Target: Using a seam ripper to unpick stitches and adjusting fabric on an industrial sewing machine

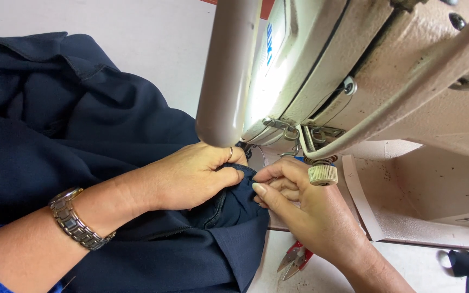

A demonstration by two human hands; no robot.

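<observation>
A large piece of dark navy fabric point(82, 125) lies over the table and runs in under the head of a beige sewing machine point(365, 70). My left hand point(191, 176), with a ring and a metal wristwatch point(74, 220), presses down on a folded edge of the fabric just in front of the needle area. My right hand point(299, 203) pinches the same fabric edge from the right, thumb and fingers closed on it. The needle and presser foot are hidden behind my hands and the machine's rounded lamp arm point(226, 70).
Red-handled thread snips point(295, 259) lie on the table below my right wrist. A ribbed knob point(323, 173) hangs from the machine just above my right hand. A strip of white paper point(360, 198) sits on the machine bed. A dark strap point(467, 265) shows at bottom right.
</observation>
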